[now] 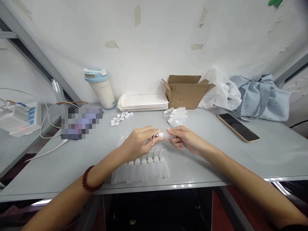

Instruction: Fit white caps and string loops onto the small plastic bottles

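Observation:
Between my two hands is a small translucent plastic bottle [169, 136], held sideways above the table. My left hand [141, 141] pinches its white neck end, where a thin curved white tube hangs down. The fingers of my right hand [184, 138] are closed round the bottle's body. Below my left hand lies a row of similar bottles [144, 170], side by side, with thin tubes at their tops. My left hand partly hides more clear pieces behind it. Farther back lie a heap of similar bottles [178, 116] and a cluster of small white caps [120, 118].
A grey table [197, 166] carries a cardboard box [187, 96], stacked white trays [144, 102], a tumbler [102, 91], a plastic bag [221, 91], a blue cloth bag [274, 99] and a phone [238, 127]. At left, a cable [48, 152] runs to a blurred device [83, 123].

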